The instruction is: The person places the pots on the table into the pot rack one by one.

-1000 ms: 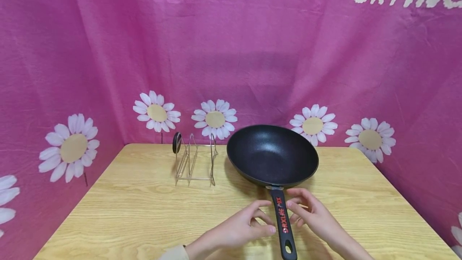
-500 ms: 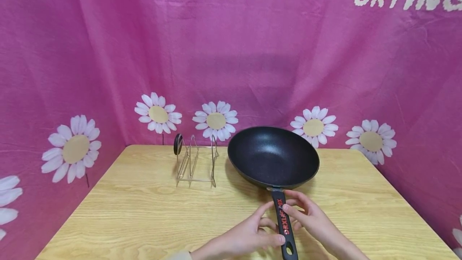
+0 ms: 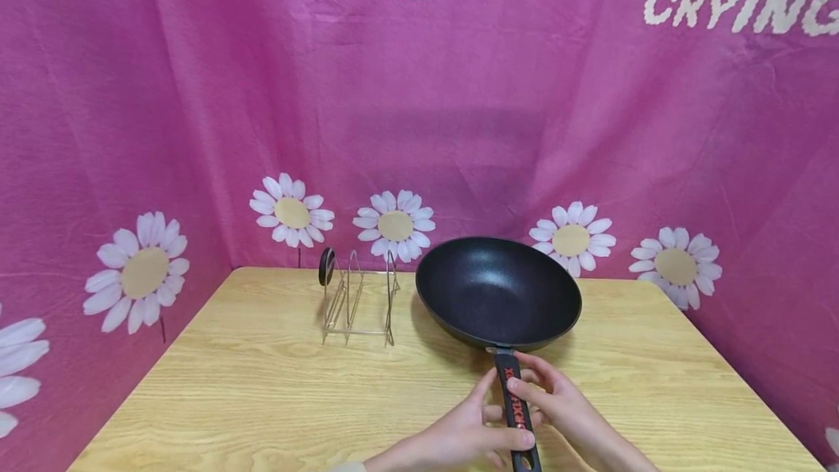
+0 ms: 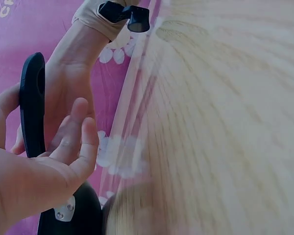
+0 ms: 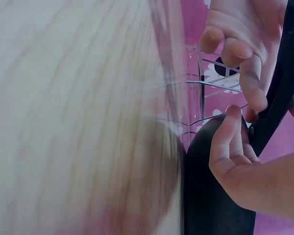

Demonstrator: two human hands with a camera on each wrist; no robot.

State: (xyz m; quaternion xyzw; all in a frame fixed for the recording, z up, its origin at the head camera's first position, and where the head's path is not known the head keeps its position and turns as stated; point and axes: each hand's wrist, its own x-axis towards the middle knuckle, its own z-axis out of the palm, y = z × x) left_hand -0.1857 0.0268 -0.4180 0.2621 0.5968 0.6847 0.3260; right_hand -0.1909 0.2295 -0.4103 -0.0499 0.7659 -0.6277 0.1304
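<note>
A black frying pan (image 3: 498,293) with deep sloping sides rests on the wooden table, its handle (image 3: 518,411) pointing toward me. My left hand (image 3: 468,428) holds that handle from the left, thumb across it close to the hanging hole and index fingertip against its side farther up. From the right, my right hand (image 3: 564,403) holds it nearer the pan, with the thumb on top. In the left wrist view the handle (image 4: 32,107) passes between thumb and fingers. The right wrist view has the right fingers (image 5: 228,137) curled below the handle, beside the pan (image 5: 215,196).
Left of the pan stands a wire rack (image 3: 357,331), with a black round piece (image 3: 326,266) at its left end. The wooden table (image 3: 262,384) meets a pink cloth backdrop (image 3: 459,130) printed with daisies and lettering at the back and sides.
Both hands have closed in from beside the handle to hold it, the left moving right and the thumbs coming over it. Pan and rack stay put; the head view has tilted slightly up.
</note>
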